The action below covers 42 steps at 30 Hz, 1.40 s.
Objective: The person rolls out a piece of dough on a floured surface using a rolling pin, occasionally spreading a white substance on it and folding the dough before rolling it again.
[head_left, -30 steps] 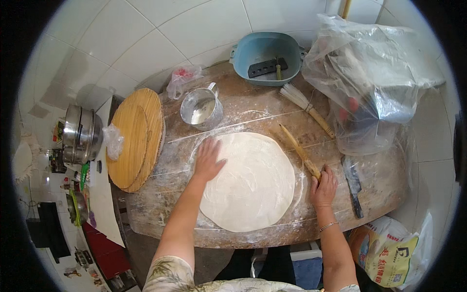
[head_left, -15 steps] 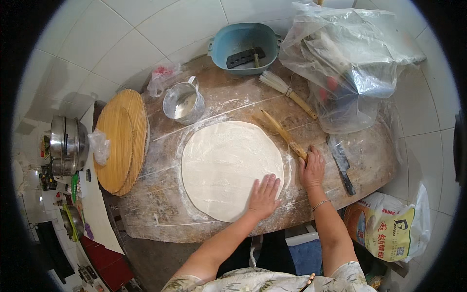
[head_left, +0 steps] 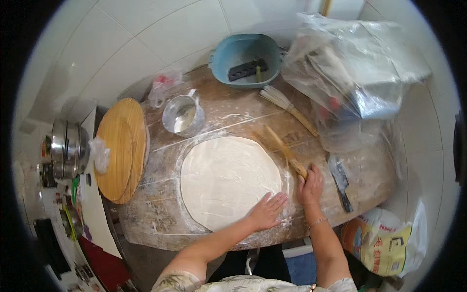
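Note:
A round, thin sheet of dough [head_left: 226,180] lies flat on the floured wooden board. My left hand [head_left: 266,213] rests palm down over its near right edge, fingers stretched out and reaching past the rim toward the right. To the right of the sheet, my right hand [head_left: 310,187] is closed around the near end of a wooden rolling pin [head_left: 286,152]. The pin lies slanted on the board, apart from the dough, its far end pointing up and left. Just right of my right hand lies a knife [head_left: 339,180] with a dark handle.
The wooden board [head_left: 155,221] carries a metal cup [head_left: 184,116], a blue-green basin [head_left: 247,44], a brush [head_left: 287,108] and a large clear plastic bag [head_left: 360,73]. Round wooden lids [head_left: 116,151] stand at left. A printed sack [head_left: 384,248] sits below the right edge.
My left hand has turned and slid toward the dough's right edge, fingers now pointing right. My right hand stays at the pin's end. The whole view has shifted slightly, lowering the scene.

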{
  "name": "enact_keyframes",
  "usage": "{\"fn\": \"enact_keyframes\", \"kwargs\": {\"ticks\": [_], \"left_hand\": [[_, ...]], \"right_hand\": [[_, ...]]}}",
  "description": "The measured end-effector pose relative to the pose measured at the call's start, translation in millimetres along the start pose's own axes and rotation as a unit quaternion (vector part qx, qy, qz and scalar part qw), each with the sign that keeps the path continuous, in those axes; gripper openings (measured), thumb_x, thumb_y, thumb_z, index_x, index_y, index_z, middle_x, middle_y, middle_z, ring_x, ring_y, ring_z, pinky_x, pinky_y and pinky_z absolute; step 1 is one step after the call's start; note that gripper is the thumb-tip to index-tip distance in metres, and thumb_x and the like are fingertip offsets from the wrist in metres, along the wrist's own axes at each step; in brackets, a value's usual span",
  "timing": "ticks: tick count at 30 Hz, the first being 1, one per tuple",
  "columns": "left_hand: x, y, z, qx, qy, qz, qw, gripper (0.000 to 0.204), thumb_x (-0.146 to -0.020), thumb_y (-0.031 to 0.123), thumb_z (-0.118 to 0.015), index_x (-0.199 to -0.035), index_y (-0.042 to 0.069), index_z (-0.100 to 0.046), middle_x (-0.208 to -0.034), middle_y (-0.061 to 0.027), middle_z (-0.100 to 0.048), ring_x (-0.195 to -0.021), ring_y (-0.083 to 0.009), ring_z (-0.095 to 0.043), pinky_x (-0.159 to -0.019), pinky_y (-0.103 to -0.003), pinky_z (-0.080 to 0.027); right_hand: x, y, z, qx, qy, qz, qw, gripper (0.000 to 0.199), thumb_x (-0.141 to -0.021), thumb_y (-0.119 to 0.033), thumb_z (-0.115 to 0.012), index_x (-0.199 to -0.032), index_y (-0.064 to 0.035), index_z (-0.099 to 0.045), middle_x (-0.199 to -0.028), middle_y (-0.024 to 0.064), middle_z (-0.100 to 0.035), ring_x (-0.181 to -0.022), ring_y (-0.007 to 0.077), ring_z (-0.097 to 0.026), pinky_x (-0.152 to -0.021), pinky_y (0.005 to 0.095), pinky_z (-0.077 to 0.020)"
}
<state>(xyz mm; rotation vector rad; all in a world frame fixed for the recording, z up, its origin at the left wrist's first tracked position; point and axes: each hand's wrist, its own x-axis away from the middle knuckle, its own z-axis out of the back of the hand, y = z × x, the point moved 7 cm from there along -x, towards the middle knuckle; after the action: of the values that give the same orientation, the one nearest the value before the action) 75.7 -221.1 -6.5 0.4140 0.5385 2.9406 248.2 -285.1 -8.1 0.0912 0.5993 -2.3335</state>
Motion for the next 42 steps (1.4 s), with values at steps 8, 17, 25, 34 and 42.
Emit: {"fn": "enact_keyframes", "kwargs": {"ticks": [8,17,25,34,42], "left_hand": [[-50,-138,62,0.0,0.136,0.195,0.971,0.089,-0.089,0.057,-0.053,-0.152,0.001,-0.023,-0.158,-0.0169,-0.023,-0.148,-0.0305,-0.015,-0.118,-0.054,-0.007],[31,-240,89,-0.011,0.187,0.412,0.892,0.086,-0.09,0.05,-0.054,-0.151,-0.003,-0.021,-0.159,-0.0197,-0.02,-0.149,-0.0327,-0.012,-0.119,-0.051,-0.006],[206,-180,19,-0.019,0.19,0.501,0.844,0.087,-0.089,0.044,-0.058,-0.149,-0.007,-0.021,-0.156,-0.0284,-0.018,-0.147,-0.039,-0.013,-0.119,-0.052,-0.008],[120,-32,-29,0.049,0.083,0.315,0.944,0.083,-0.094,0.055,-0.046,-0.152,0.001,-0.021,-0.158,-0.0249,-0.013,-0.148,-0.0387,-0.007,-0.118,-0.055,-0.003],[164,-206,43,-0.027,0.176,0.441,0.88,0.083,-0.086,0.045,-0.062,-0.153,0.012,-0.026,-0.158,-0.0225,-0.018,-0.148,-0.0365,-0.012,-0.119,-0.053,-0.006]], "right_hand": [[1,2,-1,0.028,-0.002,-0.053,0.998,0.028,-0.091,-0.02,-0.057,-0.111,-0.0011,-0.05,-0.139,0.0208,-0.048,-0.123,0.0418,-0.046,-0.103,0.0519,-0.0327],[2,11,2,0.068,-0.016,-0.077,0.995,0.027,-0.095,-0.023,-0.054,-0.112,-0.0021,-0.05,-0.14,0.0191,-0.047,-0.127,0.0399,-0.044,-0.104,0.0544,-0.0319],[0,7,1,0.035,0.011,-0.06,0.998,0.031,-0.095,-0.025,-0.055,-0.116,-0.0024,-0.051,-0.141,0.0159,-0.047,-0.13,0.0378,-0.042,-0.106,0.0507,-0.0302],[-1,6,-2,0.051,-0.011,-0.065,0.997,0.034,-0.097,-0.026,-0.053,-0.119,-0.0003,-0.053,-0.142,0.019,-0.047,-0.13,0.0382,-0.043,-0.105,0.0505,-0.0334],[0,10,-1,0.041,-0.014,-0.072,0.996,0.034,-0.094,-0.025,-0.055,-0.117,-0.0003,-0.051,-0.141,0.0187,-0.047,-0.13,0.0382,-0.043,-0.106,0.0503,-0.0319]]}}
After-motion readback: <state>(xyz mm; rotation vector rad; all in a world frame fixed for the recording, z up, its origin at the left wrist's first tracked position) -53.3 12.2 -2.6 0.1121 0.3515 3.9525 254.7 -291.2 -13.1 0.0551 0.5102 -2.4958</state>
